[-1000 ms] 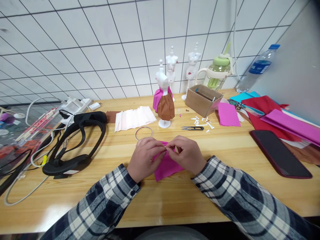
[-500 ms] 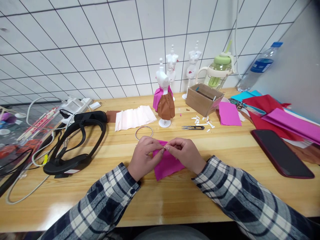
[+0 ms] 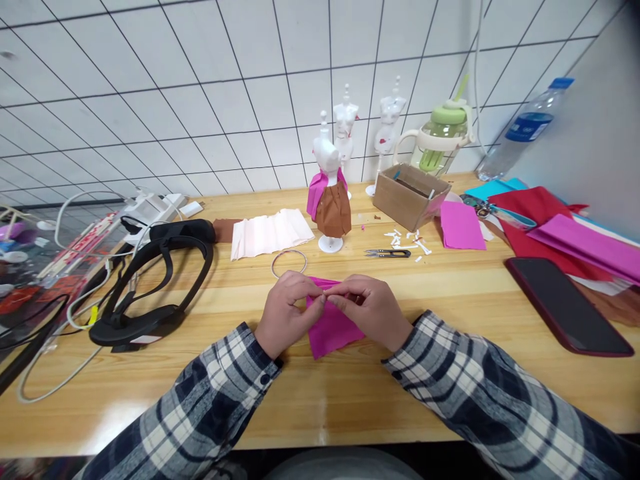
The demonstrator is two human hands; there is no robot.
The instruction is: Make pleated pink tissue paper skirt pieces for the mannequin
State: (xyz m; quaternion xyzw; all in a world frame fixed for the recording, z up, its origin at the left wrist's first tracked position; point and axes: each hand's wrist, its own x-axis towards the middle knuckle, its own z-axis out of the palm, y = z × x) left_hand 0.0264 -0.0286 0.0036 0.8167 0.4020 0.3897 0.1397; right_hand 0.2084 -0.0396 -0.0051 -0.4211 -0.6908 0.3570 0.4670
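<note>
My left hand point(image 3: 287, 312) and my right hand point(image 3: 374, 312) meet fingertip to fingertip over a magenta crepe-like sheet point(image 3: 334, 327). Both are closed in a pinch, thumb against forefinger. A tiny pale thing seems to be between the tips, too small to name. The sheet lies on the table below my fingers, partly covered by them. Just beyond my left hand is a thin ring point(image 3: 289, 264). Farther back stands a small white dress form point(image 3: 327, 157) wearing a magenta top and a brown pleated skirt.
Black thread snips point(image 3: 388, 254) lie near white scraps point(image 3: 419, 244). A cardboard box point(image 3: 410, 199), two bare dress forms and a green-lidded jug point(image 3: 440, 140) stand behind. A phone point(image 3: 567, 303) is right; a black headset point(image 3: 155, 287) and cables are left. Pale pleated material point(image 3: 273, 235) lies behind the ring.
My right fingertips have shifted slightly left, against those of my left hand. The whole view has moved a little; the sheet stays beneath my hands.
</note>
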